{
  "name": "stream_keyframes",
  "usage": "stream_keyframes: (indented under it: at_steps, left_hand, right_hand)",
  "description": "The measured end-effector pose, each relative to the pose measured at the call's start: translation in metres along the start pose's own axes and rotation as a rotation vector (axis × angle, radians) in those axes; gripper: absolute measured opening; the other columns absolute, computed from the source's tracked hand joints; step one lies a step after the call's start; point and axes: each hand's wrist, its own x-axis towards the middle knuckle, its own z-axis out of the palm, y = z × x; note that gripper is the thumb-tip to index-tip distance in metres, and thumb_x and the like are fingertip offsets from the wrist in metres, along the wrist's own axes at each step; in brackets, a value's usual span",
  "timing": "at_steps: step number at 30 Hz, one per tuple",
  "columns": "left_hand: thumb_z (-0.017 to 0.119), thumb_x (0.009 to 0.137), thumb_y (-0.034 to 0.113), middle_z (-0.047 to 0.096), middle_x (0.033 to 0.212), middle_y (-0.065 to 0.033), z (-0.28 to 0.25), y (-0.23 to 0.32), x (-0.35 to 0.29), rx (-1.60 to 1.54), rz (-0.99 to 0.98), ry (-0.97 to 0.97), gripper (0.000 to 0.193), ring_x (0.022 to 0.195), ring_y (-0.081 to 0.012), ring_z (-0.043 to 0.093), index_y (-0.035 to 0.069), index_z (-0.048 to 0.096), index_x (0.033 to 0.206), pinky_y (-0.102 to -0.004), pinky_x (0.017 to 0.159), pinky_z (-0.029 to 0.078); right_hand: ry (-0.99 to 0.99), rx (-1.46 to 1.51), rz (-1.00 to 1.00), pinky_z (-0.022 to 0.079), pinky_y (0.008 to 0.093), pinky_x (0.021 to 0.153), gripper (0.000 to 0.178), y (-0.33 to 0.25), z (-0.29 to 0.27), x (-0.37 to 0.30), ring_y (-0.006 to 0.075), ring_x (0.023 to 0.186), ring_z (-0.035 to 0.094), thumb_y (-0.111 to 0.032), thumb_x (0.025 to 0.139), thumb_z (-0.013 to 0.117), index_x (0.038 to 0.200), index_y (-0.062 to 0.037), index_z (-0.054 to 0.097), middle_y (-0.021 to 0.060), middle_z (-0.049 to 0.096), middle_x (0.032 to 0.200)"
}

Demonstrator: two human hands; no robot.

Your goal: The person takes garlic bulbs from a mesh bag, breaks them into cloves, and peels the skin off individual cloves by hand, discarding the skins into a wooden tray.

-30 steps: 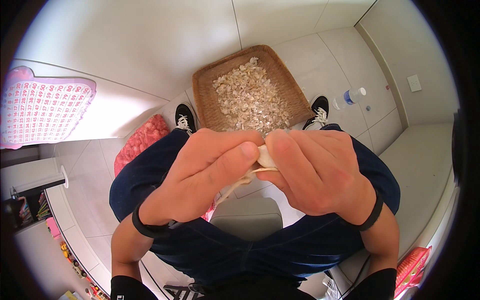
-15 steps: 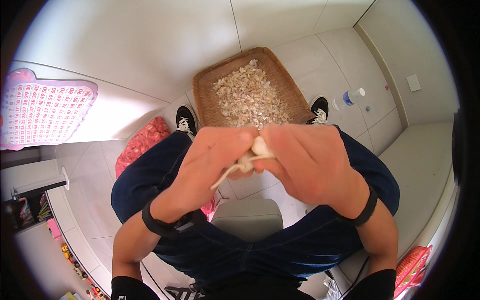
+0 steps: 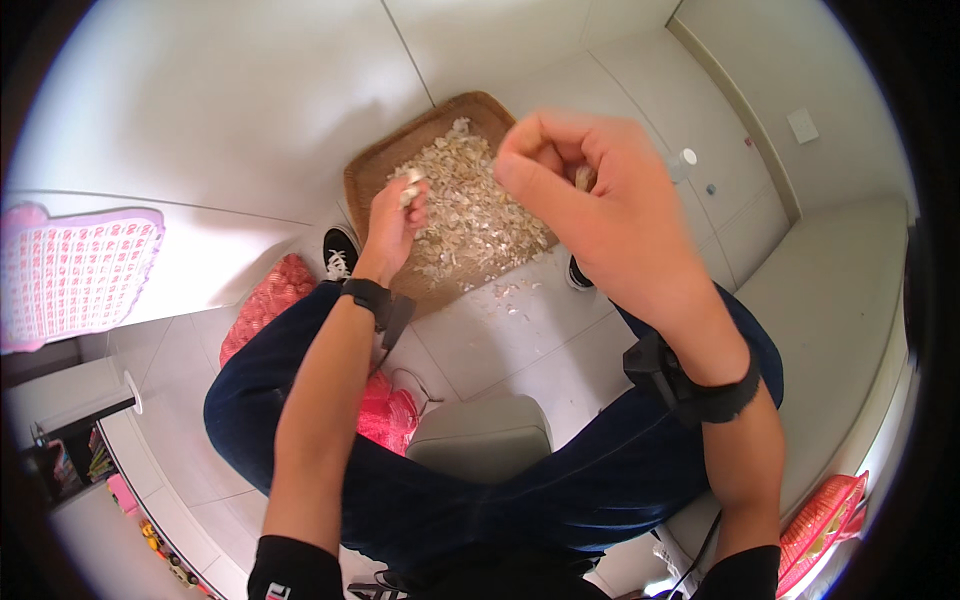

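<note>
My left hand [image 3: 388, 235] is over the left side of a brown woven tray [image 3: 358, 185], its fingers closed on whitish garlic [image 3: 410, 187]. Higher and nearer the camera, my right hand [image 3: 625, 215] is held over the tray's right side, slightly blurred. Its fingers are curled round a pale piece of garlic [image 3: 585, 178], mostly hidden in the palm. In the tray lies a spread heap of garlic bits and papery skins [image 3: 465, 195]. A few skin flakes [image 3: 512, 293] lie on the tiles by its near edge.
Left of my legs lies a red mesh bag of bulbs [image 3: 265, 305]; a pinker mesh bag [image 3: 388, 415] rests beside a grey stool [image 3: 480, 437] between my knees. A clear bottle [image 3: 682, 165] stands beyond my right hand. A pale bench [image 3: 830, 290] runs along the right.
My hands were together on a garlic bulb with a stem; they have come apart. The left has gone forward over the tray, the right has risen to the right. The view has shifted slightly.
</note>
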Motion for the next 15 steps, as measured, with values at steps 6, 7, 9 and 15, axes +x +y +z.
stream_keyframes:
  at_steps: [6,7,9,15]
  left_hand:
    - [0.052,0.100,0.034,0.045,0.067,0.0040,-0.094,-0.149,0.004,-0.165,-0.209,0.584,0.028,0.050,-0.0076,0.034,0.009,0.059,0.088,-0.0236,0.043,0.026]
    - [0.052,0.100,0.034,0.045,0.066,0.0043,-0.095,-0.164,0.005,-0.126,-0.319,0.638,0.029,0.049,-0.0078,0.033,0.010,0.059,0.087,-0.0239,0.041,0.025]
    - [0.051,0.100,0.036,0.045,0.066,0.0048,-0.117,-0.185,0.009,-0.214,-0.445,0.678,0.030,0.047,-0.0080,0.032,0.011,0.059,0.086,-0.0244,0.041,0.025]
    - [0.042,0.101,0.050,0.062,0.077,-0.0075,-0.113,-0.182,0.024,-0.481,-0.603,0.839,0.047,0.052,-0.0165,0.049,0.006,0.057,0.097,-0.0239,0.044,0.036]
  right_hand:
    - [0.000,-0.030,0.043,0.032,0.0211,0.059,0.008,-0.024,-0.014,-0.006,0.0029,0.066,0.041,-0.007,0.092,0.060,0.089,-0.0004,0.061,-0.0044,0.051,0.074]
    - [0.010,-0.020,0.063,0.033,0.0215,0.060,0.007,-0.023,-0.018,-0.008,0.0037,0.068,0.042,-0.006,0.092,0.059,0.091,-0.0003,0.061,-0.0034,0.052,0.077]
    - [-0.001,0.064,0.073,0.034,0.0222,0.064,0.006,-0.020,-0.022,-0.008,0.0052,0.072,0.044,-0.005,0.092,0.057,0.094,0.0000,0.059,-0.0013,0.052,0.083]
    - [0.023,0.453,0.157,0.039,0.0244,0.075,0.012,0.000,-0.035,-0.011,0.0099,0.084,0.049,-0.001,0.092,0.051,0.104,0.0008,0.056,0.0051,0.055,0.099]
